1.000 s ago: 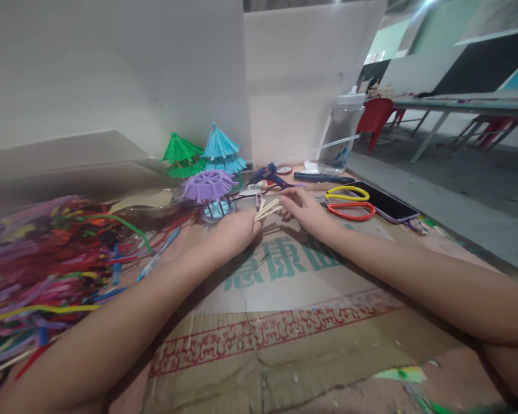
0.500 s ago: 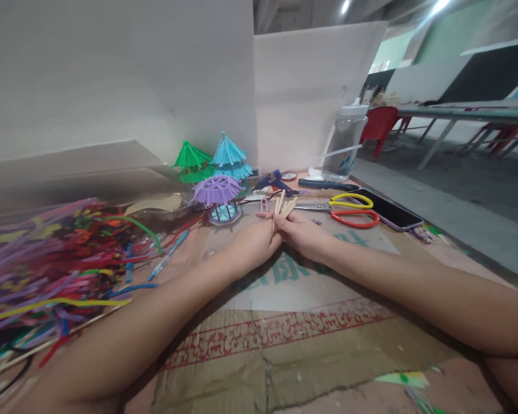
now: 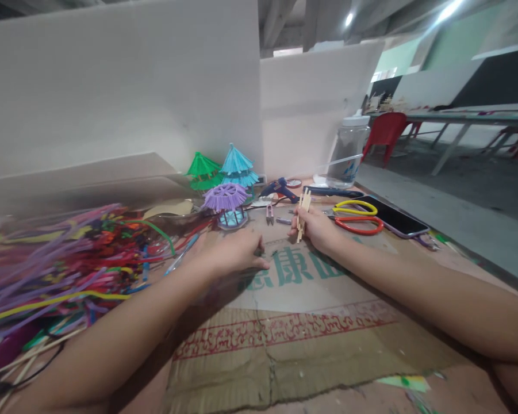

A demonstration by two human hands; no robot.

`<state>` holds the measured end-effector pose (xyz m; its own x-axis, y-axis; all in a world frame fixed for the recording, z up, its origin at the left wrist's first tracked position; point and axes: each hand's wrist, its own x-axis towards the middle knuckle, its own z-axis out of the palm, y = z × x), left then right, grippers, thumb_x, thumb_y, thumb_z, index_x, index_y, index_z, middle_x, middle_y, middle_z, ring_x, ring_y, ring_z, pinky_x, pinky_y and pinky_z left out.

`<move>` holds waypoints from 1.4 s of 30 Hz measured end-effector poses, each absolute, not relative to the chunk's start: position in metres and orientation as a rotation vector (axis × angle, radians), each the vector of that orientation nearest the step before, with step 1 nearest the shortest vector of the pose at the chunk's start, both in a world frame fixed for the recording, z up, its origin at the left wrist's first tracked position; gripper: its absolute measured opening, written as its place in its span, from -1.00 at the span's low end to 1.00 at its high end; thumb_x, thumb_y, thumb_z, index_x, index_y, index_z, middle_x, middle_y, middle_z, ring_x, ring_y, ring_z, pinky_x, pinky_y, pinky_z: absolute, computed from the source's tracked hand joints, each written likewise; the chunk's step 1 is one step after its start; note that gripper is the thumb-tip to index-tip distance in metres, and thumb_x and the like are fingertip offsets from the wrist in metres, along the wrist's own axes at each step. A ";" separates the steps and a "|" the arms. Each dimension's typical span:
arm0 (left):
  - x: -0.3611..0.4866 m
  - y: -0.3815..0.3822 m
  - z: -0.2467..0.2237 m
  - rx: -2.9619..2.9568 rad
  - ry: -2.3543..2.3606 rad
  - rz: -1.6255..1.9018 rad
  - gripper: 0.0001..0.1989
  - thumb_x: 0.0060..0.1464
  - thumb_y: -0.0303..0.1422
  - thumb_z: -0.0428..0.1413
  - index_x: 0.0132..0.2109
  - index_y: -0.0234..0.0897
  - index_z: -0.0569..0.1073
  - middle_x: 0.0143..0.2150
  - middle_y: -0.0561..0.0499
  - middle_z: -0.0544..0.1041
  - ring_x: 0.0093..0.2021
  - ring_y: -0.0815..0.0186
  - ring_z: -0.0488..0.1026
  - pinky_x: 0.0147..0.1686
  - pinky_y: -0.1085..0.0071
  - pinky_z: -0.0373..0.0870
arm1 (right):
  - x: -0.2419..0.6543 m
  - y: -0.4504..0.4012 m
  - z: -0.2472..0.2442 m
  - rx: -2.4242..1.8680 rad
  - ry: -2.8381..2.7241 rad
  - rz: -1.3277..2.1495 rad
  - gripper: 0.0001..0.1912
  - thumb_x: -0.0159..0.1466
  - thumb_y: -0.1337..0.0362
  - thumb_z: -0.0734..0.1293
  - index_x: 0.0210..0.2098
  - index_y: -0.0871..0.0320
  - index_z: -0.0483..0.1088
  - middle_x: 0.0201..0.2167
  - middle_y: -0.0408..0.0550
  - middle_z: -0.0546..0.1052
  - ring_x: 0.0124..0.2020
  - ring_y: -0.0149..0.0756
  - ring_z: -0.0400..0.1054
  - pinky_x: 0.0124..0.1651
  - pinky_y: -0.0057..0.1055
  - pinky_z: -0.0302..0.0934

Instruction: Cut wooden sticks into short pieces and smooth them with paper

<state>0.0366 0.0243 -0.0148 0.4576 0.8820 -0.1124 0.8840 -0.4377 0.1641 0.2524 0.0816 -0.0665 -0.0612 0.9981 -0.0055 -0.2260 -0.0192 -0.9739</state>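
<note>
My right hand is closed around a small bundle of short wooden sticks, which stands nearly upright above the cardboard. To the left of it, my left hand is apart from the sticks, its thumb and fingers spread with nothing between them. Just behind the left hand is a small purple-roofed model. Small pink-handled snips lie between and beyond the hands. Scissors with yellow and red handles rest right behind my right hand.
Colourful pipe cleaners are heaped at the left. Green and blue roofed models stand at the back, near a glue gun. A clear bottle and a phone are at the right.
My hands have separated. The left moved away to the left and opened, while the right moved slightly right with the sticks. The view has shifted a little.
</note>
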 end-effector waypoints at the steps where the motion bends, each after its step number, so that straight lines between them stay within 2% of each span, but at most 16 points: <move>1: 0.036 0.024 -0.016 2.483 1.545 -0.006 -0.59 0.03 -0.12 0.32 -0.02 -0.21 0.53 -0.03 -0.10 0.61 -0.06 0.08 0.54 -0.18 0.35 0.39 | 0.251 0.080 -0.066 -1.017 -1.086 1.366 -0.85 0.41 0.19 0.27 -0.25 0.09 0.23 -0.63 -0.30 0.44 -0.68 -0.38 0.42 -0.61 -0.48 0.36; 4: 0.035 0.028 -0.020 2.414 1.525 -0.014 -0.38 -0.02 -0.12 0.34 0.16 -0.23 0.44 0.09 -0.14 0.57 0.02 0.07 0.52 -0.13 0.36 0.38 | 0.249 0.076 -0.065 -1.009 -1.111 1.374 -0.88 0.43 0.22 0.23 -0.25 0.10 0.24 -0.63 -0.30 0.43 -0.68 -0.38 0.42 -0.61 -0.48 0.37; 6: 0.032 0.031 -0.020 2.366 1.493 -0.046 -0.36 -0.06 -0.14 0.37 0.15 -0.26 0.45 0.05 -0.12 0.59 -0.03 0.11 0.54 -0.18 0.39 0.38 | 0.250 0.076 -0.064 -1.010 -1.118 1.376 -0.88 0.44 0.24 0.21 -0.25 0.10 0.23 -0.62 -0.29 0.43 -0.68 -0.38 0.42 -0.61 -0.47 0.38; 10: 0.006 0.023 0.009 2.299 1.418 -0.117 -0.76 0.08 -0.22 0.22 -0.13 -0.21 0.60 -0.27 0.04 0.64 -0.29 0.25 0.55 -0.34 0.46 0.34 | 0.251 0.078 -0.064 -1.026 -1.123 1.372 -0.89 0.44 0.28 0.19 -0.25 0.11 0.23 -0.62 -0.28 0.44 -0.68 -0.39 0.42 -0.57 -0.46 0.40; 12: -0.023 0.013 0.038 2.281 1.411 -0.135 -0.81 0.11 -0.21 0.17 -0.25 -0.19 0.61 -0.37 0.08 0.61 -0.38 0.29 0.53 -0.38 0.47 0.32 | 0.251 0.078 -0.064 -1.028 -1.125 1.377 -0.89 0.44 0.30 0.17 -0.25 0.11 0.23 -0.63 -0.28 0.44 -0.68 -0.40 0.42 -0.57 -0.46 0.41; 14: -0.054 0.005 0.067 2.323 1.586 -0.014 -0.74 0.17 -0.16 0.12 -0.21 -0.20 0.63 -0.29 0.02 0.63 -0.32 0.25 0.52 -0.36 0.45 0.31 | 0.250 0.078 -0.065 -1.020 -1.123 1.386 -0.89 0.45 0.31 0.16 -0.25 0.11 0.23 -0.63 -0.29 0.43 -0.68 -0.40 0.41 -0.57 -0.45 0.41; 16: -0.079 0.004 0.084 2.393 2.073 0.324 -0.69 0.23 -0.16 0.07 -0.15 -0.21 0.63 -0.17 -0.01 0.63 -0.21 0.19 0.52 -0.20 0.38 0.33 | 0.249 0.076 -0.065 -1.008 -1.120 1.397 -0.90 0.45 0.30 0.16 -0.24 0.10 0.22 -0.63 -0.30 0.42 -0.69 -0.40 0.39 -0.58 -0.43 0.41; 21: -0.104 0.039 0.056 2.364 2.444 0.595 -0.56 0.42 -0.29 -0.20 0.09 -0.28 0.54 -0.03 -0.07 0.55 0.04 0.03 0.43 0.03 0.20 0.29 | 0.249 0.074 -0.063 -1.016 -1.118 1.405 -0.92 0.43 0.29 0.19 -0.24 0.10 0.22 -0.62 -0.29 0.43 -0.69 -0.40 0.39 -0.59 -0.44 0.40; 24: -0.111 0.066 0.026 2.324 2.526 0.575 -0.65 0.41 -0.27 -0.08 -0.07 -0.29 0.58 -0.05 -0.13 0.54 0.04 0.04 0.47 0.03 0.19 0.34 | 0.250 0.075 -0.064 -1.026 -1.134 1.407 -0.91 0.41 0.25 0.24 -0.23 0.09 0.24 -0.61 -0.28 0.45 -0.68 -0.37 0.41 -0.58 -0.41 0.42; 26: -0.118 0.076 0.015 2.313 2.533 0.508 -0.72 0.37 -0.21 0.05 -0.05 -0.31 0.54 -0.03 -0.12 0.54 0.01 0.12 0.49 0.03 0.13 0.41 | 0.250 0.075 -0.065 -1.026 -1.151 1.410 -0.89 0.40 0.22 0.26 -0.23 0.09 0.25 -0.60 -0.28 0.45 -0.67 -0.35 0.42 -0.58 -0.39 0.42; 29: -0.122 0.075 0.017 2.329 2.500 0.425 -0.73 0.27 -0.23 0.16 -0.03 -0.35 0.54 -0.07 -0.16 0.57 -0.05 0.11 0.51 0.02 0.11 0.43 | 0.251 0.075 -0.065 -1.016 -1.179 1.393 -0.89 0.41 0.23 0.26 -0.24 0.10 0.26 -0.60 -0.28 0.45 -0.67 -0.35 0.42 -0.57 -0.41 0.40; 32: -0.106 0.059 0.037 2.393 2.425 0.436 -0.78 0.20 -0.33 0.11 -0.16 -0.32 0.62 -0.17 -0.26 0.61 -0.09 -0.05 0.53 -0.07 0.16 0.39 | 0.251 0.073 -0.057 -0.984 -1.204 1.332 -0.87 0.44 0.27 0.23 -0.28 0.12 0.25 -0.59 -0.25 0.46 -0.64 -0.41 0.42 -0.54 -0.50 0.35; 36: -0.048 0.027 0.053 2.536 2.184 0.595 -0.65 0.29 -0.17 -0.02 -0.10 -0.20 0.62 -0.16 -0.13 0.65 -0.16 0.04 0.55 -0.19 0.24 0.38 | 0.248 0.066 -0.043 -0.894 -1.266 1.241 -0.87 0.46 0.32 0.21 -0.26 0.12 0.28 -0.48 -0.19 0.55 -0.49 -0.45 0.48 -0.33 -0.52 0.40; 38: -0.013 0.016 0.041 2.554 1.769 0.718 -0.63 0.29 -0.14 -0.01 -0.15 -0.23 0.62 -0.23 -0.08 0.65 -0.22 0.09 0.55 -0.18 0.26 0.40 | 0.244 0.062 -0.043 -0.815 -1.338 1.217 -0.92 0.42 0.35 0.24 -0.24 0.10 0.29 -0.41 -0.19 0.57 -0.39 -0.43 0.51 -0.19 -0.47 0.43; 40: 0.015 0.011 0.017 2.488 1.425 0.824 -0.69 0.25 -0.18 0.06 -0.07 -0.25 0.61 -0.13 -0.10 0.66 -0.11 0.07 0.55 -0.06 0.23 0.41 | 0.240 0.060 -0.048 -0.757 -1.410 1.230 -0.92 0.36 0.39 0.27 -0.24 0.09 0.28 -0.37 -0.19 0.59 -0.35 -0.42 0.51 -0.15 -0.44 0.44; 42: 0.035 0.015 -0.011 2.421 1.352 0.892 -0.59 0.28 -0.18 0.07 0.17 -0.26 0.51 0.08 -0.16 0.60 0.03 0.07 0.54 0.05 0.20 0.42 | 0.236 0.060 -0.057 -0.755 -1.450 1.270 -0.88 0.31 0.41 0.29 -0.22 0.07 0.26 -0.35 -0.19 0.60 -0.34 -0.39 0.53 -0.19 -0.41 0.45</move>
<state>0.0354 0.0145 -0.0107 0.3898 0.8309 0.3971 0.6919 -0.5488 0.4691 0.2362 0.0597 -0.0575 -0.2821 0.9165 0.2837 -0.1608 0.2464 -0.9558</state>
